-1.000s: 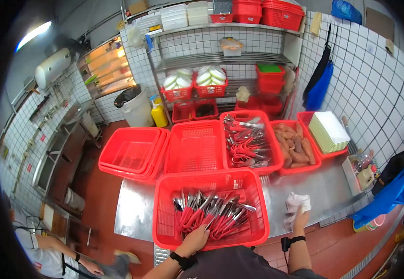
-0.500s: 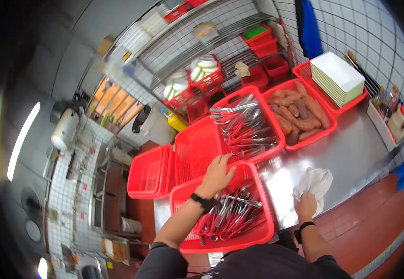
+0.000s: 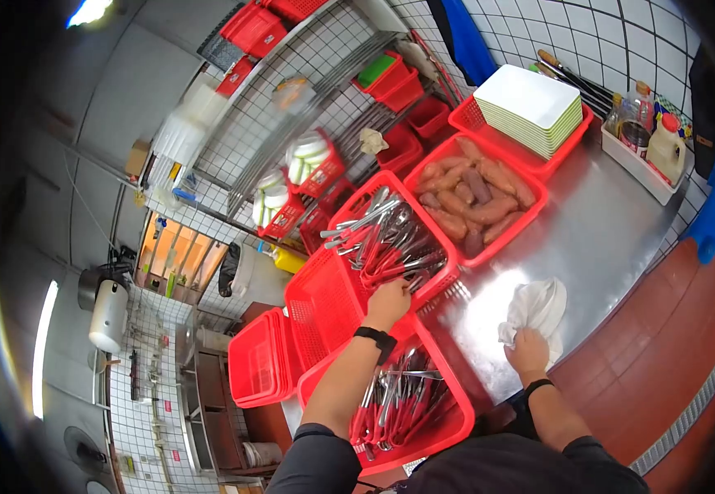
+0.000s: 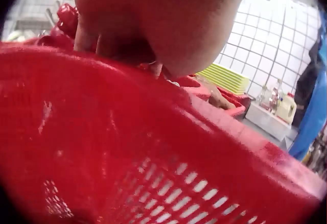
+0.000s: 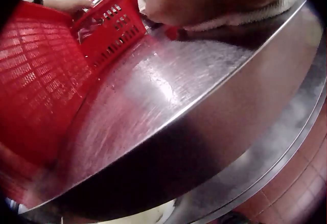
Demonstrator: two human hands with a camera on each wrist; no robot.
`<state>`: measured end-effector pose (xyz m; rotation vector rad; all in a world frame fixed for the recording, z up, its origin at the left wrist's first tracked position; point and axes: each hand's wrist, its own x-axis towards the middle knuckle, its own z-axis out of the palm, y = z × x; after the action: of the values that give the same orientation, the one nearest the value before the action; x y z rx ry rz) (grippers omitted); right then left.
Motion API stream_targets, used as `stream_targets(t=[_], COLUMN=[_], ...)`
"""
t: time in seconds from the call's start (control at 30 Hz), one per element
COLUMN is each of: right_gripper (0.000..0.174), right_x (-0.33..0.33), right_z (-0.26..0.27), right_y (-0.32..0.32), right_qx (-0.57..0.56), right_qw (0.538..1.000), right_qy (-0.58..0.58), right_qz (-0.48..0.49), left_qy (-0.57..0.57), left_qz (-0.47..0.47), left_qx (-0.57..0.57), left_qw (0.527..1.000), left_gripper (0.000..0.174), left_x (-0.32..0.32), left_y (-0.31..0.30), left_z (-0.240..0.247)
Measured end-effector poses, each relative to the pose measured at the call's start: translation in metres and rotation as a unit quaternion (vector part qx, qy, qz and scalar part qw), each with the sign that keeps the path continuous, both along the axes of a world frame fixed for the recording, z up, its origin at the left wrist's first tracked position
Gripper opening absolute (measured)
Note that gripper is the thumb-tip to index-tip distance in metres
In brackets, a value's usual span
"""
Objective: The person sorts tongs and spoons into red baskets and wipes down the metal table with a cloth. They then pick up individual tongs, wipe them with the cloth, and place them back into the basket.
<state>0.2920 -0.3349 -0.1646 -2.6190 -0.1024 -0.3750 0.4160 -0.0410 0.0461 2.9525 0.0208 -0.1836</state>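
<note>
My left hand [image 3: 388,305] reaches over the near edge of the far red basket [image 3: 448,274], which holds a heap of metal tongs [image 3: 390,247] with red handles. Its fingers are bent down past a red rim in the left wrist view, fingertips hidden, so I cannot tell whether they grip any tongs. Below that forearm, a nearer red basket [image 3: 458,416] contains more red-handled tongs [image 3: 398,403]. On the right, my right hand [image 3: 528,352] grips a bunched white cloth [image 3: 537,309] on the steel table [image 3: 596,239].
Beyond the far tongs stand a red basket of sausage-shaped brownish food [image 3: 477,198] and a stack of white-and-green trays [image 3: 530,107]. A white bin of bottles [image 3: 641,165] sits at the table's far right. To the left are a red mesh basket [image 3: 324,305] and stacked red tubs [image 3: 263,362].
My left hand has moved from the near basket's tongs to the far basket, fingers now dipping in. My right hand keeps hold of the cloth. The head view has turned and tilted.
</note>
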Motion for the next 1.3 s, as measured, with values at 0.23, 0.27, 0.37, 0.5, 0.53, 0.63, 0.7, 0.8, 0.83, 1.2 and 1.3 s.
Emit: stream_targets(t=[0.23, 0.27, 0.37, 0.5, 0.53, 0.63, 0.7, 0.8, 0.83, 1.2, 1.3], right_gripper=[0.038, 0.038, 0.037, 0.037, 0.037, 0.034, 0.033, 0.034, 0.041, 0.045, 0.049], right_x=[0.004, 0.005, 0.005, 0.002, 0.000, -0.001, -0.001, -0.014, -0.024, 0.041, 0.066], right_z=[0.024, 0.027, 0.042, 0.051, 0.052, 0.049, 0.042, 0.039, 0.031, 0.001, 0.045], right_y=[0.006, 0.006, 0.008, 0.013, 0.014, 0.011, 0.007, 0.001, 0.004, -0.026, -0.019], right_qx=[-0.003, -0.004, -0.014, -0.009, -0.016, -0.021, -0.020, 0.012, -0.039, 0.109, 0.681], right_qw=[1.000, 1.000, 1.000, 1.000, 1.000, 1.000, 0.999, 0.998, 0.994, 0.977, 0.669], right_qy=[0.010, 0.002, 0.016, 0.004, -0.005, 0.002, -0.025, -0.038, -0.096, 0.184, 0.296], right_qz=[-0.007, 0.001, -0.011, -0.017, -0.012, -0.002, 0.015, 0.044, 0.024, -0.019, 0.030], left_qy=[-0.115, -0.123, -0.218, -0.339, -0.376, -0.540, -0.615, -0.621, -0.598, -0.452, -0.388], left_qz=[0.084, 0.091, 0.167, 0.157, 0.151, 0.197, 0.227, 0.206, 0.200, 0.472, 0.422], left_qx=[-0.092, -0.092, -0.174, -0.344, -0.361, -0.392, -0.446, -0.554, -0.587, -0.709, -0.729], left_qw=[0.986, 0.984, 0.946, 0.862, 0.840, 0.718, 0.610, 0.514, 0.507, 0.264, 0.375], left_gripper=[0.024, 0.024, 0.020, 0.015, 0.015, 0.030, 0.035, 0.028, 0.026, 0.028, 0.030], left_x=[-0.052, -0.059, -0.082, -0.143, -0.166, -0.243, -0.291, -0.365, -0.383, -0.402, -0.385], left_y=[0.072, 0.083, 0.106, 0.149, 0.154, 0.151, 0.173, 0.213, 0.220, 0.135, 0.130], left_z=[0.003, 0.005, 0.036, 0.077, 0.094, 0.148, 0.154, 0.135, 0.119, -0.008, -0.045])
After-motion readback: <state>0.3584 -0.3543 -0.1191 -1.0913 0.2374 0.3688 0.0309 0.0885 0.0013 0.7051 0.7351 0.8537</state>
